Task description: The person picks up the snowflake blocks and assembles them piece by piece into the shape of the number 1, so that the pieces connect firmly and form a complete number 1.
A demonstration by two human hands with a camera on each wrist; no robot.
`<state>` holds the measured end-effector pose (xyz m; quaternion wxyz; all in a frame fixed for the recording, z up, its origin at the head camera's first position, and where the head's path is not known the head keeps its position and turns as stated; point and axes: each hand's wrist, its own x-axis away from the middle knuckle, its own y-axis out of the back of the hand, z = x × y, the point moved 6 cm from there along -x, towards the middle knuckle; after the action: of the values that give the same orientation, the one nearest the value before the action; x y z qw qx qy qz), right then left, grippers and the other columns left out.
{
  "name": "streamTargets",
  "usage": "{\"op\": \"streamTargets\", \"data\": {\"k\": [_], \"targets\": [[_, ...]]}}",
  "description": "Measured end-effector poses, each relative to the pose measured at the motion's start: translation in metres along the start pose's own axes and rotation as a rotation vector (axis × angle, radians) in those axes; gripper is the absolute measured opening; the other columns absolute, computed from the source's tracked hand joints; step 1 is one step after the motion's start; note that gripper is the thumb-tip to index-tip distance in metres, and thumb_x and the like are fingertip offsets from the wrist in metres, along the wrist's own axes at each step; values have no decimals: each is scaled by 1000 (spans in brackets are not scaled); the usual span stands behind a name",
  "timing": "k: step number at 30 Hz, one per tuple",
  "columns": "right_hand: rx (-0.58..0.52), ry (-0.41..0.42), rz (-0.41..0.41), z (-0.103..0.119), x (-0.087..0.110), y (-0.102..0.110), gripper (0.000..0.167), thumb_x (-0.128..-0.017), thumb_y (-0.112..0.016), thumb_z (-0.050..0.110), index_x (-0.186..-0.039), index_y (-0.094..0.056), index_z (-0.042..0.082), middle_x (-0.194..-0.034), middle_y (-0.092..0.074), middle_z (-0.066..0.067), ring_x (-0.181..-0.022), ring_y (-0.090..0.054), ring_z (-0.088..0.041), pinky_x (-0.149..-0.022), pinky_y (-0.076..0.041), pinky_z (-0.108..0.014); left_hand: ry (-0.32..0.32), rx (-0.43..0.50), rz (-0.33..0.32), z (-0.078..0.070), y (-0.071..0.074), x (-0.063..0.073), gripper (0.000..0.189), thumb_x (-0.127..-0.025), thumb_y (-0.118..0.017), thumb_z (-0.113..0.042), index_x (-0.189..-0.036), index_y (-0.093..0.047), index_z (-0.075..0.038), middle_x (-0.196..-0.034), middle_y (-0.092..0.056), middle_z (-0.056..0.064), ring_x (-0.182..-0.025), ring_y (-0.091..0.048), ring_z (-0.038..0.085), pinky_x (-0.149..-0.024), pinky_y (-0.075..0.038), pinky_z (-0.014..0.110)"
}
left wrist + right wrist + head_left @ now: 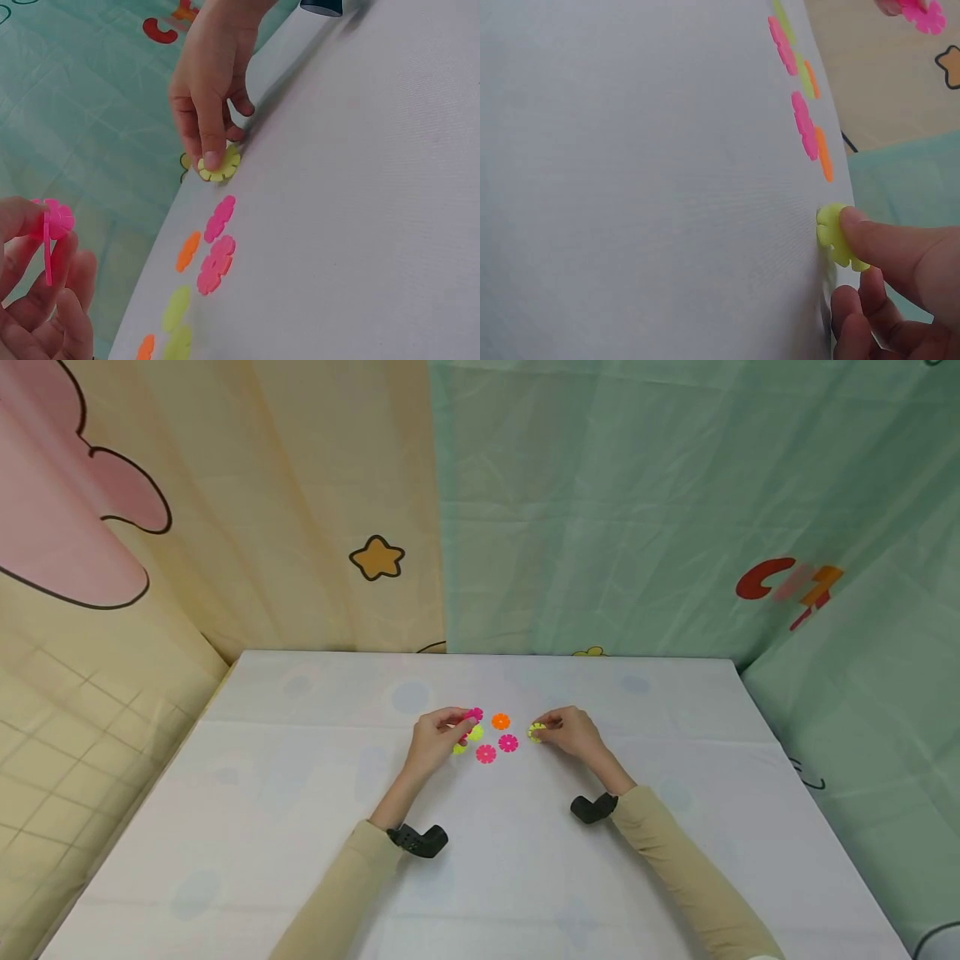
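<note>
My left hand point(431, 747) pinches pink flower-shaped plastic discs point(60, 217) between thumb and fingers, raised over the table. One of them faces the left wrist view, and another stands edge-on against it. On the other side, my right hand point(574, 732) grips a yellow notched disc point(832, 234) by its edge, thumb on its face, close over the table. Between the hands lie an orange disc point(500, 721), a pink disc point(508, 742) and a pinkish-red one point(486, 753). Yellow-green discs point(476, 732) lie beside my left fingers, which partly hide them.
A white cloth covers the table point(510, 877). Behind it hang a cream curtain point(330, 460) and a green curtain point(600, 510). Another orange disc point(146, 348) shows at the bottom of the left wrist view. Each wrist carries a black camera mount point(420, 841).
</note>
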<state>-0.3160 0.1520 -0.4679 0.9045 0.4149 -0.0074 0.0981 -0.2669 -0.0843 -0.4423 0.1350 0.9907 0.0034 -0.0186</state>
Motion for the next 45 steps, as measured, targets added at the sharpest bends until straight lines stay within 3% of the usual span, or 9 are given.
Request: {"op": "streamTargets", "data": {"k": [6,11,20,25,29,39,42,45], "targets": [[2,22,1,5,4,2,22,-88,-69,25,-100,-74,8,-91,-68,-8,-72,-60,-17,-60,-47,-23,-19,5,0,-2,-2,0,17,-90,-67,-17,-101,-70,-4,-90,-69,13,-68,-65,28,-56,-46,17],[-22,48,-13,11,7,5,21,-89,-67,23,-101,-72,7,-85,-67,-8,-59,-58,-13,-53,-47,-23,-20,-1,4,-2,-4,-1,17,-90,-67,-19,-97,-70,-5,-87,-69,12,-71,-65,33,-60,-50,22],[-76,85,-63,23,12,11,24,-89,-68,23,-106,-70,7,-75,-65,-8,-56,-54,-16,-50,-44,-24,-53,-6,6,-3,-10,-2,16,-90,-67,-19,-94,-70,-4,-88,-70,13,-64,-62,19,-62,-49,20],[-143,121,-102,28,13,15,22,-89,-69,21,-105,-70,6,-72,-65,-12,-58,-58,-23,-48,-41,-25,-88,2,24,-4,-14,-3,18,-90,-67,-19,-96,-70,-3,-90,-70,16,-68,-64,31,-62,-50,22],[-174,140,-140,31,13,18,21,-89,-68,20,-104,-71,6,-68,-63,-9,-56,-56,-19,-46,-39,-24,-100,-6,32,-5,-17,-3,19,-89,-68,-20,-97,-69,-3,-91,-70,16,-69,-64,37,-58,-47,20],[-281,166,-236,45,17,20,19,-89,-69,19,-101,-71,5,-64,-56,-6,-53,-55,-15,-47,-42,-21,-111,-69,26,-7,-25,-3,17,-89,-69,-20,-98,-69,-5,-93,-69,10,-62,-62,18,-58,-49,20],[-322,176,-247,49,18,20,18,-89,-68,18,-101,-70,5,-64,-56,-7,-53,-55,-15,-49,-45,-21,-113,-71,23,-10,-27,-3,16,-89,-68,-19,-97,-68,-5,-90,-69,11,-61,-61,16,-56,-48,19],[-360,187,-256,53,20,19,17,-89,-68,17,-101,-70,5,-64,-58,-9,-53,-55,-14,-51,-46,-21,-121,-63,25,-13,-29,-2,15,-89,-69,-18,-95,-68,-4,-86,-69,13,-62,-63,23,-55,-47,18]]}}
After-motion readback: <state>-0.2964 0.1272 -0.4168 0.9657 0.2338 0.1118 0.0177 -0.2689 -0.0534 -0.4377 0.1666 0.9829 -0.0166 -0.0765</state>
